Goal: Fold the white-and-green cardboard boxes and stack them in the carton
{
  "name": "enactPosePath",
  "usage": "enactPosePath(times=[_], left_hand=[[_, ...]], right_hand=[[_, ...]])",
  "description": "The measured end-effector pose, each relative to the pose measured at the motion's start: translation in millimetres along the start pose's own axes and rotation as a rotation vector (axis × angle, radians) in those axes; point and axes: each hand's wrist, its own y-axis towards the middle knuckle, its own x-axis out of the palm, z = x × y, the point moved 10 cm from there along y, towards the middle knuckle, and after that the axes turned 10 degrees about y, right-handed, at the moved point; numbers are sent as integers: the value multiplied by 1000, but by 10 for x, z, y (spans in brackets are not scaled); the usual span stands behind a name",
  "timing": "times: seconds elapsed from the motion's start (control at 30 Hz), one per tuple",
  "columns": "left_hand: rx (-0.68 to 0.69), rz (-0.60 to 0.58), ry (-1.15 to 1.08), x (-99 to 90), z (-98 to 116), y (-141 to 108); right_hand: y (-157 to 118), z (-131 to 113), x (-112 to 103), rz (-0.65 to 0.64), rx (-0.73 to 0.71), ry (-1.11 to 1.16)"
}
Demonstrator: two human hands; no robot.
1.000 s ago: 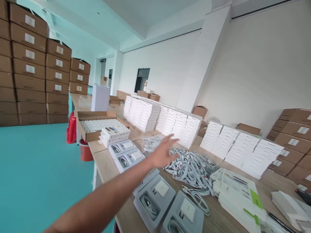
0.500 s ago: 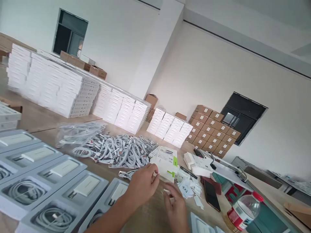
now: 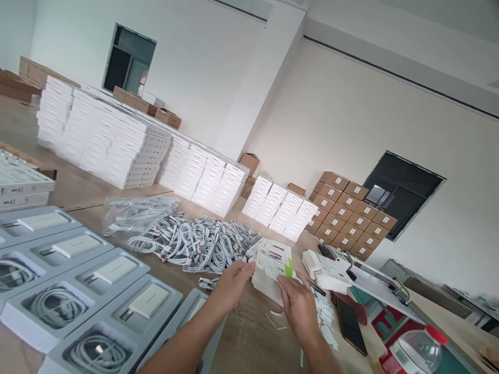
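Note:
A flat white printed card [image 3: 271, 255] with a bright green patch lies on a stack of similar white cards [image 3: 268, 290] in front of me. My left hand [image 3: 232, 286] has its thumb and fingertips closed at the card's left edge. From the lower right, my right hand [image 3: 298, 302] reaches over the card beside the green patch, its fingers curled on the edge and the thumb partly hidden. Thin white paper strips [image 3: 277, 323] lie on the table just below the hands. Left of my forearm, grey trays [image 3: 113, 291] each hold a white charger [image 3: 148, 300] and a coiled cable [image 3: 97, 354].
A heap of grey-white cables [image 3: 206, 241] spreads behind the hands. To the right are a stack of folded white papers [image 3: 325, 271], a phone [image 3: 352, 324] and a red-capped bottle [image 3: 415, 350]. White boxes [image 3: 132, 150] and brown cartons [image 3: 346, 213] stand further back.
My right hand has moved up from over the bare tabletop onto the white card's edge. My left hand has shifted to the card's left edge. The camera view has turned slightly left.

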Motion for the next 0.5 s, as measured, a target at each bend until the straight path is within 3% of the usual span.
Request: enactPosePath(times=[0.1,0.17,0.23,0.3,0.4,0.5], left_hand=[[-180,-142,-353,109,-110,-21],[-263,-325,-613,265,-63,-109],[-284,-447,-697,349,28,-216],[-270,-493,-646,383,90,-311],[-222,-619,-516,515,183,-486],[-167,-810,-362,693,247,-679]], right_hand=[[-341,-503,-312,192,-188,58],[-499,-787,-396,195,-270,180],[-544,-915,-419,119,-275,340],[-503,-765,-451,82,-133,422],[-490,-204,-540,125,196,353],[-540,148,-503,47,342,352]])
